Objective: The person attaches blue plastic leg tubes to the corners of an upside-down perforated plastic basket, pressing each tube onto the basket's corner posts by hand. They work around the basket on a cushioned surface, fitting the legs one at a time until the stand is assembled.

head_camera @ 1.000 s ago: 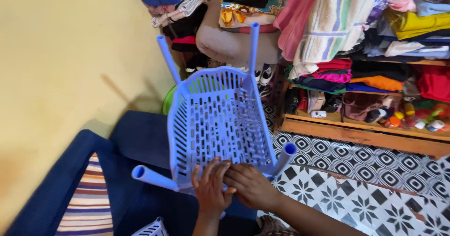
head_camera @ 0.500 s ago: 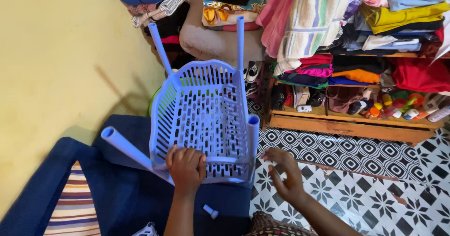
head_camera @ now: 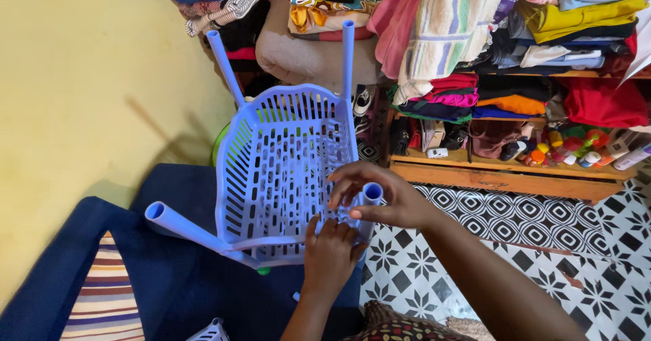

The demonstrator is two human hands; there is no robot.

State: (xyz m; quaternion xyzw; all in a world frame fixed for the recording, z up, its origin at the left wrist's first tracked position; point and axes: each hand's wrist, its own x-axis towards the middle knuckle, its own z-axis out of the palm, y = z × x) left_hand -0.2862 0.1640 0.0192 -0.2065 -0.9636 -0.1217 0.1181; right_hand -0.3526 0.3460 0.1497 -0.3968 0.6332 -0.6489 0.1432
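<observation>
Blue plastic fills the grasp: the right hand [head_camera: 386, 195] has its fingers [head_camera: 352, 178] curled around the open end of a short pale-blue plastic tube leg [head_camera: 371, 195], gripping it. The left hand [head_camera: 330, 253], at six o'clock of that leg, presses flat, fingers spread and holding nothing, against the pale-blue perforated plastic basket [head_camera: 278, 171]. The basket lies tilted on the dark-blue cushioned seat [head_camera: 169, 280], with three more tube legs projecting: two at twelve o'clock, one at nine. Judged step: seating or adjusting this corner leg in its socket. The next move would call for a steadying left hand and a straight push. At three o'clock stands a wooden shelf [head_camera: 515, 171] of folded clothes.
</observation>
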